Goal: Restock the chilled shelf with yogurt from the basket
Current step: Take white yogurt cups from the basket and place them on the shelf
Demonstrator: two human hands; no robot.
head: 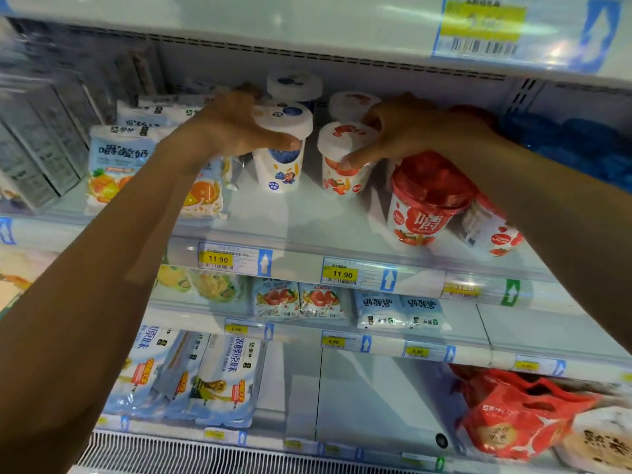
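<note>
On the chilled shelf [307,227] my left hand [236,124] grips the lid of a white yogurt cup with a blueberry print [282,165]. Beside it, my right hand [407,131] holds a white yogurt cup with a strawberry print [338,176] by its lid. Both cups stand upright, a small gap apart. Behind each stands one more cup of the same kind, blueberry [294,85] and strawberry [352,102]. No basket is in view.
Red-lidded strawberry tubs [424,203] stand right of the cups, orange-print yogurt pouches [116,162] to the left. Price strips [236,260] run along the shelf front. Lower shelves hold more pouches and a red bag [513,412]. Blue packs [581,145] sit far right.
</note>
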